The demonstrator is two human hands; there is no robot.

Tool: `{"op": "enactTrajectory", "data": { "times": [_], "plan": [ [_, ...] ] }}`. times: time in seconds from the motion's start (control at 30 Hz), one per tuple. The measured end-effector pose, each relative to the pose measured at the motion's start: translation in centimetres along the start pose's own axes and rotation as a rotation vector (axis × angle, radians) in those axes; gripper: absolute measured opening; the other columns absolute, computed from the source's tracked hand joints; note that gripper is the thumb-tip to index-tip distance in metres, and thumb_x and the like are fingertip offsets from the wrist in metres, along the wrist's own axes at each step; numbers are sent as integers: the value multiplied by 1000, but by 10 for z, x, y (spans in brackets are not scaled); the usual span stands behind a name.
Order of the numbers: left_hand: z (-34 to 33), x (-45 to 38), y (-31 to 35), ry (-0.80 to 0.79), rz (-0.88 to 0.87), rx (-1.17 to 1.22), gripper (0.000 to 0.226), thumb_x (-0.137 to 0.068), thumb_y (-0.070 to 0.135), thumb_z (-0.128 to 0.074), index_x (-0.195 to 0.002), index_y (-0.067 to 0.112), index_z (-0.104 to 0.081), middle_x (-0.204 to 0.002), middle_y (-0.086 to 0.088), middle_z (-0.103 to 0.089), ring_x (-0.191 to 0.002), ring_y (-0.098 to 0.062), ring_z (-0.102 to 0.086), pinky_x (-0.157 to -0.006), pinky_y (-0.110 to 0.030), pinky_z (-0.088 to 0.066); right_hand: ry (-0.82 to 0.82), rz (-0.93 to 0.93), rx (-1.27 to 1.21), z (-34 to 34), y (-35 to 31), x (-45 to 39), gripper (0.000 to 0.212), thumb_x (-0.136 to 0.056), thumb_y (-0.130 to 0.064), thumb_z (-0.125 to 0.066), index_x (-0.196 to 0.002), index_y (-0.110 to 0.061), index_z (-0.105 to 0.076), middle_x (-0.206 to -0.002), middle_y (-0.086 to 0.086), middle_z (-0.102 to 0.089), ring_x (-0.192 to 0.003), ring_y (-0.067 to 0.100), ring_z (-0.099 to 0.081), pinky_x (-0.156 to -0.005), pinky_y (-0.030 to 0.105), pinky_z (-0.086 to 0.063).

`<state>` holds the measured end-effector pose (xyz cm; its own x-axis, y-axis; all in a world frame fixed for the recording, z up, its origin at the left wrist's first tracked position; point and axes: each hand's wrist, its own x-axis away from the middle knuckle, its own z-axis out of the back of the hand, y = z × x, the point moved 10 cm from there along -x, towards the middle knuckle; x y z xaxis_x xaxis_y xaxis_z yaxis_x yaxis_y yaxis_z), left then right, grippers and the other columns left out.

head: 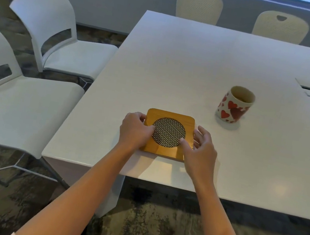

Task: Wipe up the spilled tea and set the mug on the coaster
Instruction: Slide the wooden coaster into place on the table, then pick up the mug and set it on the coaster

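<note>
Coaster [168, 133], square wood with a round woven insert, flat on the white table [201, 59], lower centre of frame, close to the table's near edge. Probably kept there for easy reach.

Left hand [135, 129] at the coaster's left edge: fingers curled over the far-left corner, thumb lying across the top onto the insert. Reads as a pinch grip on that edge.

Right hand [200, 148] at the right edge: fingers spread and loosely bent just beyond the rim, thumb tip resting on the top face near the insert. Half open, touching, not clamped. Cannot tell whether the fingers reach the edge.

Two-sided hold fits squaring or settling the coaster flat, not lifting; near edge appears flush on the table.

Mug [235, 105], white with red hearts, standing to the upper right of the coaster, well apart from it and untouched. Looks tilted, likely lens distortion. Brown liquid visible inside, low in the cup.

No spilled tea discernible on the tabletop; no cloth or tissue in view. Wipe status undetermined.

Judgement: coaster being positioned as the landing spot; mug transfer not yet done.

White chairs [57, 52] at left of frame, two cream chairs [199, 6] at the top.
</note>
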<state>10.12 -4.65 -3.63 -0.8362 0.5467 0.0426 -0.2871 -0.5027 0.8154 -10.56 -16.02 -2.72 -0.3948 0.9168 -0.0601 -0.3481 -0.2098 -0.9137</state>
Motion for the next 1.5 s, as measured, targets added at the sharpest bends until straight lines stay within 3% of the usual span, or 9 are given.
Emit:
{"op": "enactTrajectory", "data": {
  "times": [0.27, 0.43, 0.67, 0.87, 1.1, 1.23, 1.37, 1.5],
  "plan": [
    [-30, 3, 19, -57, -20, -12, 44, -85, 28, -73, -125, 12, -64, -125, -7, -63, -107, -22, -62, -83, -30, -49, 30, -43, 9, 29, 23, -12, 68, -89, -24, -74, -149, -17, -42, -145, 4, -57, -129, 21, -57, -103, 32, -46],
    [-43, 9, 22, -79, -30, -22, 46, -85, 29, -73, -126, 11, -63, -125, -8, -62, -107, -21, -61, -84, -30, -50, 35, -48, 7, 38, 31, -18, 68, -91, -23, -73, -150, -16, -41, -145, 4, -57, -131, 20, -56, -100, 26, -44],
    [-47, 9, 23, -129, -61, -42, 44, -85, 32, -71, -123, 12, -65, -121, -7, -62, -105, -22, -62, -93, -42, -54, -2, -45, 41, 40, 37, -25, 73, -91, -23, -73, -153, -16, -35, -144, 6, -58, -131, 21, -56, -102, 29, -45],
    [-50, 4, 24, -176, -79, -79, 47, -82, 34, -74, -122, 11, -65, -124, -8, -61, -103, -20, -60, -89, -35, -52, -1, -37, 47, 40, 39, -24, 71, -92, -24, -72, -153, -17, -37, -146, 6, -56, -132, 21, -56, -105, 32, -45],
    [-52, 0, 20, -182, -67, -77, 53, -82, 37, -75, -125, 9, -63, -126, -9, -60, -105, -19, -59, -86, -31, -49, 8, -13, 80, 41, 41, -27, 64, -92, -24, -72, -149, -17, -44, -144, 5, -58, -129, 19, -57, -97, 23, -42],
    [-43, -8, 26, -112, -41, -74, 66, -81, 37, -74, -136, 8, -52, -128, -10, -58, -111, -23, -59, -97, -38, -50, 61, -9, 56, 59, 40, -37, 58, -93, -22, -71, -146, -18, -47, -140, 2, -60, -118, 10, -56, -94, 21, -43],
    [-38, -19, 57, -40, -132, -33, 64, -81, 35, -73, -136, 11, -50, -125, -6, -55, -104, -16, -57, -90, -31, -50, 151, 9, 41, 87, 37, -57, 52, -93, -22, -70, -141, -20, -50, -137, 0, -62, -112, 9, -55, -91, 23, -44],
    [-60, -25, 98, -84, -253, 52, 65, -81, 36, -75, -136, 13, -49, -119, 0, -54, -102, -15, -58, -86, -29, -53, 221, 12, 11, 114, 40, -90, 50, -92, -25, -72, -137, -19, -52, -134, 1, -64, -112, 15, -59, -87, 21, -46]
  ]
}}
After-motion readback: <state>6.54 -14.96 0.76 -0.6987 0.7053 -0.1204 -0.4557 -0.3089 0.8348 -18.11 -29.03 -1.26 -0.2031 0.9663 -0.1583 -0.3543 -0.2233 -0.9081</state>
